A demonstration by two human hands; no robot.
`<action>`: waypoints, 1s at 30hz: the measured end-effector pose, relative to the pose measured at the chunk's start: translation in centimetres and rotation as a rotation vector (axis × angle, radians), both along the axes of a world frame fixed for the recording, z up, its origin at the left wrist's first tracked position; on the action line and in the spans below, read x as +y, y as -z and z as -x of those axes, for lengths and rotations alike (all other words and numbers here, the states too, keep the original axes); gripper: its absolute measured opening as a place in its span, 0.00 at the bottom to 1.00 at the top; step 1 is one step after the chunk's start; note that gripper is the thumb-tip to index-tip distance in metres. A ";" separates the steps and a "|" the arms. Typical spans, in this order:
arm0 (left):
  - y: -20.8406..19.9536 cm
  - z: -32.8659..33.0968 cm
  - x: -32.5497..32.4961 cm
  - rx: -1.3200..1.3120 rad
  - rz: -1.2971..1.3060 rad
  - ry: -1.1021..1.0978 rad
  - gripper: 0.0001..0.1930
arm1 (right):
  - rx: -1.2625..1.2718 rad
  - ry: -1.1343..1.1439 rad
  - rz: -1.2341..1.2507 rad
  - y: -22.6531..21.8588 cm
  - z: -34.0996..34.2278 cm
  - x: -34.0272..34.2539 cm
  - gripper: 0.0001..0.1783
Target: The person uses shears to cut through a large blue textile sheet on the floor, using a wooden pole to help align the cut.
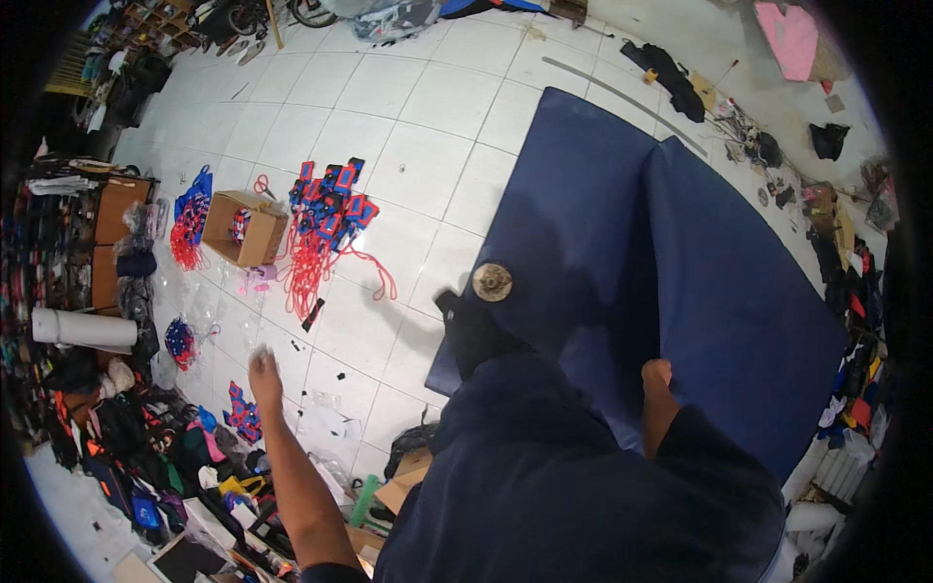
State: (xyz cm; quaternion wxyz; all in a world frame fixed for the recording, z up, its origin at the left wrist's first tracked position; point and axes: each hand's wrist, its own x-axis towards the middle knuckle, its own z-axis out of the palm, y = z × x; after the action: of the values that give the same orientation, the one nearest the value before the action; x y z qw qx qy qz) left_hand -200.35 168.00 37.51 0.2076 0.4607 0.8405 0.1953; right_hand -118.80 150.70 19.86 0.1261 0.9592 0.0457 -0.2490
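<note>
A large dark blue fabric sheet [583, 204] lies spread on the white tiled floor. Its right part [748, 291] is folded over as a second layer. My right hand [657, 375] is closed on the edge of that folded layer at its near end. A round brownish metal weight [492, 282] rests on the sheet near its left edge. My foot in a dark sock [473, 335] stands on the sheet's near left corner. My left hand [263, 373] hangs out to the left over the floor, blurred, with nothing visible in it.
A cardboard box [245, 228] and a heap of red cords with red and blue holders [326, 219] lie on the tiles to the left. Bags, clothes and a white roll [83, 328] crowd the left side. A long metal ruler [622, 92] lies beyond the sheet.
</note>
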 end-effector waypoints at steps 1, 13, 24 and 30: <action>-0.8 -1.2 5.6 -0.265 -0.121 -0.025 0.20 | 0.010 -0.093 -0.016 1.1 0.1 0.3 0.18; 13.1 7.4 23.0 0.126 0.682 0.727 0.19 | -0.087 0.253 -0.186 -2.3 17.9 13.1 0.18; 15.3 2.2 50.4 0.140 0.806 1.099 0.16 | -0.378 0.520 -0.459 -0.6 34.3 18.8 0.14; 13.7 -14.2 79.8 0.135 0.238 1.379 0.13 | -0.449 0.631 -0.428 -4.6 41.0 24.7 0.13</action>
State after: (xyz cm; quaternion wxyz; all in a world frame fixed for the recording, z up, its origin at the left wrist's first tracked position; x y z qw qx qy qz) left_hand -186.16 247.78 23.77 0.2805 0.8739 0.3834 -0.1032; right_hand -159.75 175.37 24.47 -0.1506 0.9609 -0.2276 -0.0457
